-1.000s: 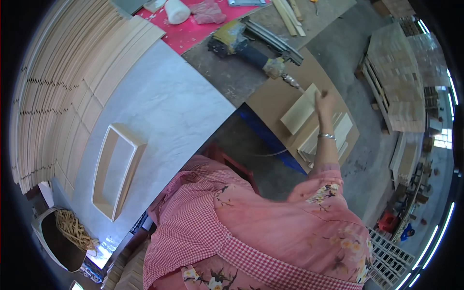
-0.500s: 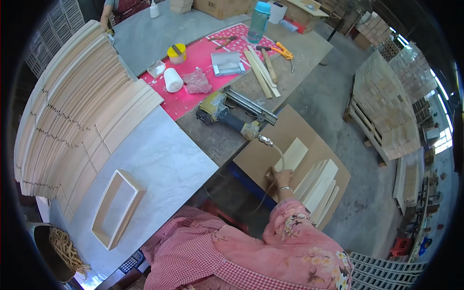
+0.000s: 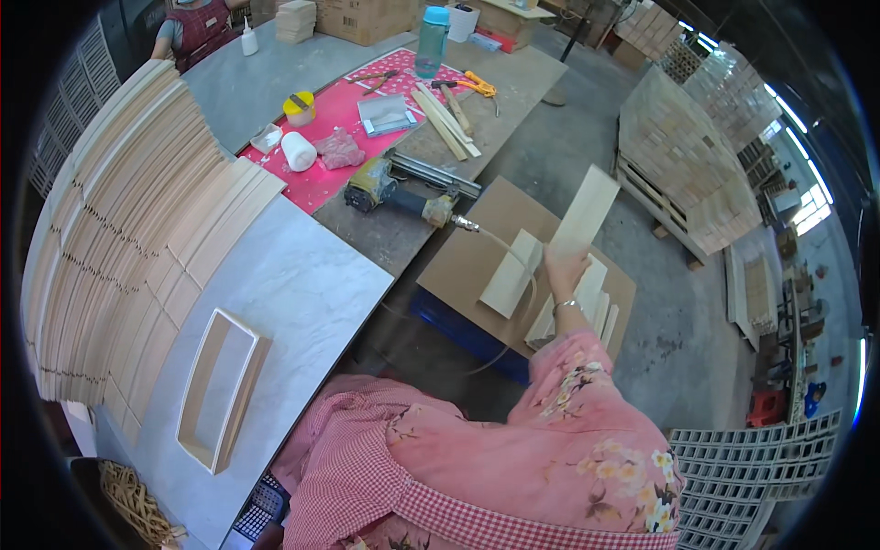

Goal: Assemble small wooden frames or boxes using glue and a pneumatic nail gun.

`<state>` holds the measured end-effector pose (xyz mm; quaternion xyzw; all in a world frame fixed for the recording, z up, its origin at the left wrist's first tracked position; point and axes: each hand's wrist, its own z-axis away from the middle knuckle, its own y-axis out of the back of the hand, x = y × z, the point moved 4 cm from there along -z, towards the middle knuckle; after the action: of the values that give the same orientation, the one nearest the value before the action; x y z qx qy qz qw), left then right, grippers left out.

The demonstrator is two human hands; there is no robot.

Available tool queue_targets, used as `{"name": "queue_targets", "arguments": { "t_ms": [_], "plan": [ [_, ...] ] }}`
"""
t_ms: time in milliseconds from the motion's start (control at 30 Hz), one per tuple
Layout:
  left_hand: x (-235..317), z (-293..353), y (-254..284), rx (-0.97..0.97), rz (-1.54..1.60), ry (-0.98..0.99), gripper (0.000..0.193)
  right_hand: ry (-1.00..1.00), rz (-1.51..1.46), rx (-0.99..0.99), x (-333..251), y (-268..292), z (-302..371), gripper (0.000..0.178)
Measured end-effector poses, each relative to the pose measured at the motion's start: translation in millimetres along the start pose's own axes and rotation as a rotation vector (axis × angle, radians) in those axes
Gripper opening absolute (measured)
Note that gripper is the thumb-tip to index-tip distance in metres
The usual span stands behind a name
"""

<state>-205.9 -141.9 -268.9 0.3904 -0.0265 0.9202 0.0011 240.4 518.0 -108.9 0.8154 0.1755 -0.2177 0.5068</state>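
Note:
My right hand (image 3: 563,273) grips the lower end of a pale flat wooden board (image 3: 585,213) and holds it raised, tilted up and to the right, above a brown cardboard sheet (image 3: 477,240). More pale boards (image 3: 513,273) lie stacked on that cardboard beside and under the hand. My left hand is hidden below my pink floral and checked clothing. A rectangular wooden frame (image 3: 218,389) lies on the grey tabletop (image 3: 293,293) at my left.
A nail gun (image 3: 403,191) with a hose lies on the bench edge. A large fan of pale wooden slats (image 3: 128,220) covers the left. A red mat (image 3: 348,119) carries a bottle, pliers, tape and strips. Another person (image 3: 192,26) stands far back. Stacked crates (image 3: 678,156) stand right.
My right hand has lifted one board off the stack on the cardboard and raised it. The view has swung back so more of the bench shows.

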Motion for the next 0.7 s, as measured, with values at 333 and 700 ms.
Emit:
{"name": "queue_targets", "arguments": {
  "t_ms": [333,700],
  "plan": [
    [-83,1,87,0.099,0.086,0.062,0.034,0.567,-0.504,-0.02,-264,57,12,0.099],
    [-262,226,231,0.749,0.319,0.172,0.036,1.512,-0.711,-0.913,-459,73,241,0.094]
  ]
}}
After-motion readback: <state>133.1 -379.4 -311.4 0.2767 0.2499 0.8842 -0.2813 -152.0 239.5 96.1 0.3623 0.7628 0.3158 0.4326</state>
